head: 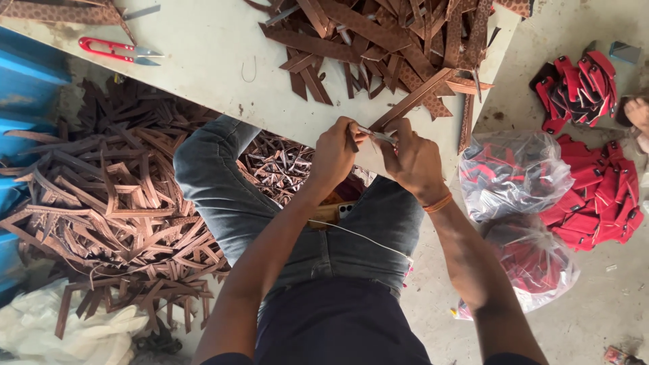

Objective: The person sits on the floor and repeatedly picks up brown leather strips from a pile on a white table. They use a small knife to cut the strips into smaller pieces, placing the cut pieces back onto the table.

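- A long brown strap (412, 100) is held at its near end over the edge of the pale table (203, 61); its far end lies up among the heap of brown strips (378, 40) on the tabletop.
- The left hand (336, 152) is closed around the strap's near end, thumb and fingers pinched tight; a dark bit shows just beside the thumb, its kind too small to tell.
- The right hand (414, 162) is closed on a small metal snip (378, 135), its tips meeting the strap end between both hands.
- Judged: trimming at the strap end is in hand. It is done best with the strap kept taut and flat, the pinch set just beside the cut, and the fingertips kept out of the blades' path.
- A thin pale thread (368, 240) runs across the lap; it is best kept apart from the blades.
- Red-handled snips (115, 49) lie unused on the table's far left.
- A large pile of brown strap pieces (115, 203) lies on the floor at left.
- Red pieces in clear bags (514, 176) and loose red pieces (598, 196) lie on the floor at right, well apart from the hands.
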